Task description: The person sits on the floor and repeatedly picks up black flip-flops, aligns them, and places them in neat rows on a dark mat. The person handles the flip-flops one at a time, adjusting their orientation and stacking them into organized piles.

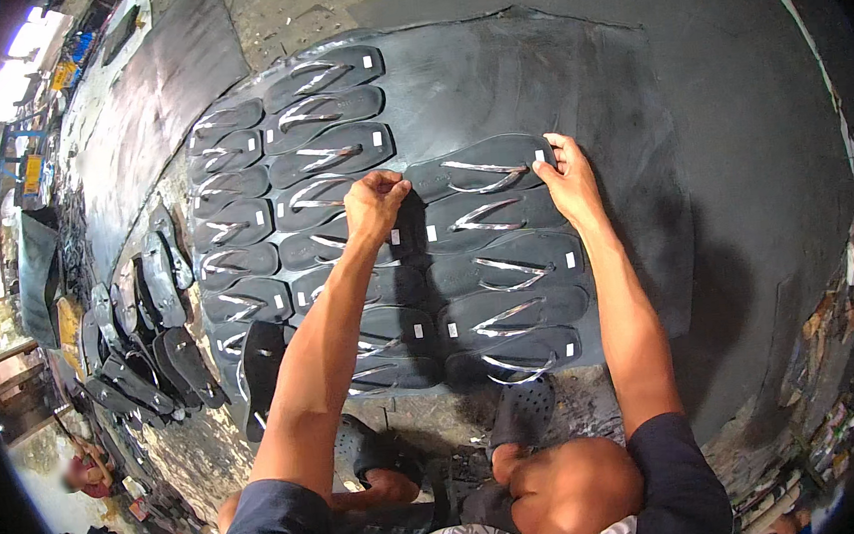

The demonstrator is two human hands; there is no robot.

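So the right hand (568, 178) is gripping the right end of the top sandal (479, 157), thumb pressing on top right by the white sticker (540, 157), fingers wrapping over the far edge. The left hand (379, 205) is hanging around the other end with fingertips bunched together, but honestly I can't tell if they're pinching the rim or just touching it; the hand's own angle is hiding that bit.

The sandal itself is sitting at the far end of the right-hand column, just beyond the next sandal (493, 217), on the dark sheet (582, 74).

If this is a squaring-up step, which is how I'm reading it, I'd be working both ends together so the sole isn't twisting. Keep the thumb from dragging across that sticker, and stay off the glossy strap (502, 170), since it's probably the easiest part to scuff. Also worth lining the long edge up with its neighbour and not letting it ride over the middle column (333, 154).
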